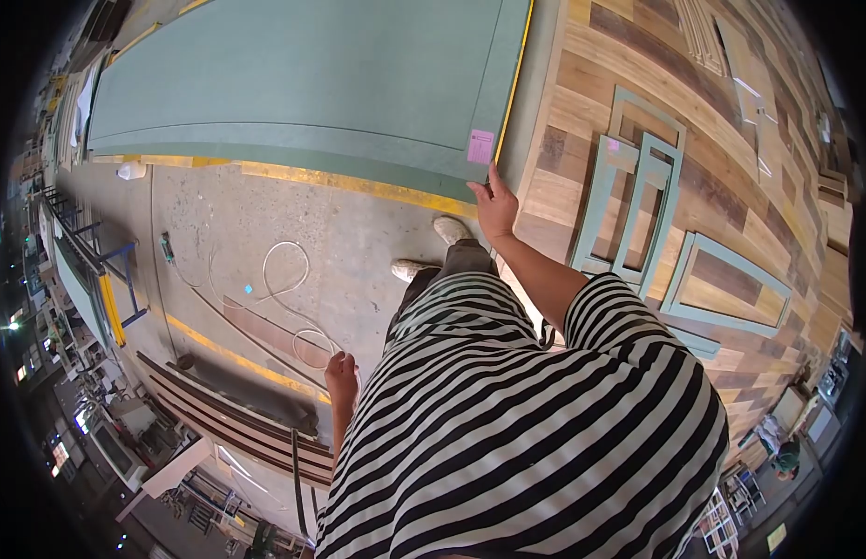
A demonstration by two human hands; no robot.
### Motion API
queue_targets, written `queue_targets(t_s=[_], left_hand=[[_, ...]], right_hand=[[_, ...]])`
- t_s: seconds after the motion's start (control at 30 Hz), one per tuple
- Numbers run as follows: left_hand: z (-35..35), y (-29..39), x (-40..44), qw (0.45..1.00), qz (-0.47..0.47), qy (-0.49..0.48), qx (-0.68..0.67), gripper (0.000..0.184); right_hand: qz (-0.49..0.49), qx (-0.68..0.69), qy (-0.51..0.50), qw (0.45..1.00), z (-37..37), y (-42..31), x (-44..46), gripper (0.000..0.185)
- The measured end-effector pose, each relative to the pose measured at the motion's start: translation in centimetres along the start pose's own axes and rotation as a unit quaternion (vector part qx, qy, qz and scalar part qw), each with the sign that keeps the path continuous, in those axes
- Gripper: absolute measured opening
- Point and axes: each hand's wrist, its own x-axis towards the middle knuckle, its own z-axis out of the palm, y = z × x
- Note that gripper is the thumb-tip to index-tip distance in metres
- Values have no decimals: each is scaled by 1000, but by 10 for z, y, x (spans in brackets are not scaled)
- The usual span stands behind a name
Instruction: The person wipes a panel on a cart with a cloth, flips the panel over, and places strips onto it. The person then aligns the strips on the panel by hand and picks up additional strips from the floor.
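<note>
My right hand is at the near right corner of a large green panel. Its thumb and index finger are apart, and the fingertip is by a pink label on the panel. The panel has a thin dark line along its border and rests above yellow-edged supports. Lower down, at my left side, my left hand is closed. A pale thin hose loops over the floor and runs up close to that hand; whether the fingers hold it is hidden.
Green frames and another green frame lie on a wood-patterned surface at right. On the concrete floor are a small tool and a brown strip. Long dark boards lie lower left, near a blue stand.
</note>
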Motion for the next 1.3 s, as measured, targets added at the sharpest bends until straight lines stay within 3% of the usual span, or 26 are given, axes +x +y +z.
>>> queue_targets(t_s=[0.4,0.47,0.5,0.53,0.57,0.6,0.77,0.83,0.97,1.17,1.2,1.3], left_hand=[[-6,21,14,996,27,-7,82,35],[-11,8,24,989,72,-30,129,37],[-19,-15,38,976,119,-40,178,38],[-22,-40,50,968,162,-23,190,36],[-25,-65,63,958,204,-5,203,35],[-27,-16,48,995,28,29,97,38],[-44,-13,75,999,-23,44,16,42],[-50,-20,93,998,-18,55,13,42],[-75,-58,143,998,-51,47,-8,44],[-184,-105,212,986,-106,115,-57,40],[-209,-120,224,981,-133,88,-107,37],[-276,-145,256,920,-218,137,-296,35]], right_hand=[[3,-20,-12,1000,-2,3,-4,46],[17,88,6,996,7,10,-5,37],[64,30,-46,996,-2,6,-2,31],[56,211,47,975,4,-7,-4,27],[-52,9,58,997,-2,-4,2,23],[-70,-46,86,993,-4,-8,9,27],[-224,-129,18,966,21,-89,50,39],[-293,-187,-131,928,60,-130,63,44],[-382,-215,-195,877,160,-198,71,54],[-409,-232,-253,845,308,-296,55,53],[-418,-230,-256,841,331,-311,53,53],[-391,-243,-240,855,404,-360,49,52]])
